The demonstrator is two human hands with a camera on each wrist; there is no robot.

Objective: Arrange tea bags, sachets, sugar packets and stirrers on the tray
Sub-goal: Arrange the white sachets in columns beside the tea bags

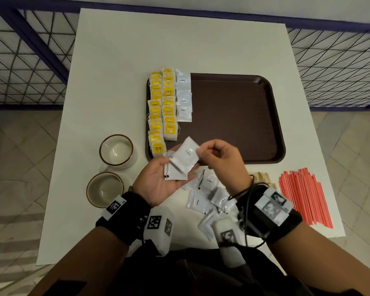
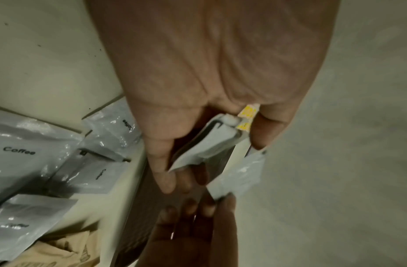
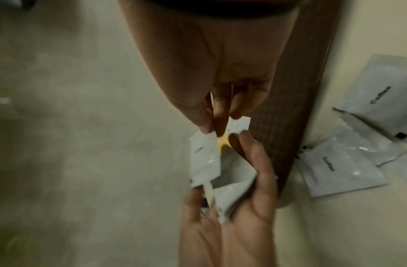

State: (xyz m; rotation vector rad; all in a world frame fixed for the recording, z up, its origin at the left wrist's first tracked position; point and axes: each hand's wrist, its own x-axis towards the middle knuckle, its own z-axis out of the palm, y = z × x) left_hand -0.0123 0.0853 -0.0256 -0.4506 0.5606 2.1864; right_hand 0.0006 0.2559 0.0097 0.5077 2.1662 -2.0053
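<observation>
Left hand [image 1: 158, 180] lies palm-up just in front of the tray's [image 1: 273, 116] near-left corner, its fingers curled under a small stack of white coffee sachets [image 1: 175, 174]. Right hand [image 1: 224, 161] pinches the corner of the top coffee sachet [image 1: 187, 155] between thumb and fingertips, lifting it off that stack. On the tray's left side stand two columns of yellow tea bags [image 1: 161, 107], then a short, unfinished column of sachets [image 1: 183, 97]. More sachets [image 1: 205, 195] lie loose on the table [image 1: 115, 60]; brown packets [image 1: 263, 178] and red stirrers [image 1: 305, 195] wait to the right, untouched. The slick sachets in the left palm could slide off, since the grip looks loose. Placing the pinched one carelessly could nudge the neighbouring tea bags, whose strings trail out.
</observation>
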